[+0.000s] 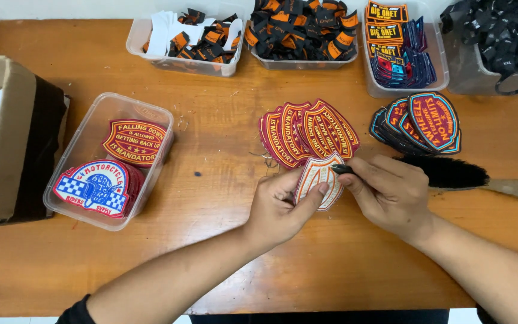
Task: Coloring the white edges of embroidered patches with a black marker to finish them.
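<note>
**Visitor:** What is the person at the wooden worktable (223,252) holding?

**Onlooker:** A shield-shaped embroidered patch, turned pale back up with a red edge (318,180). It sits above the table near the middle, just in front of a fanned pile of red and gold shield patches (307,133). The left hand (283,207) pinches its lower left edge, thumb pressed on top and the other fingers curled underneath.

**Visitor:** And the other hand?

**Onlooker:** The right hand (385,192) has its fingers drawn together around a small dark tool (342,170), whose tip touches the patch's upper right corner. I cannot tell what kind of tool it is.

**Visitor:** What lies around them?

**Onlooker:** Just beyond the right hand lies a black-bristled brush with a wooden handle (469,177), and behind it a stack of dark shield patches with blue and orange stitching (421,123). Well to the left stands a clear plastic tub (85,144) holding more red shield patches (136,143) and round blue, red and white patches with a chequered band (94,187). An open cardboard box (13,144) sits at the far left edge. Along the back run four clear bins: one with white and black-orange woven labels (181,36), one heaped with black and orange labels (304,27), one with small orange and blue patches (400,51), and one with black labels (499,30).
</note>
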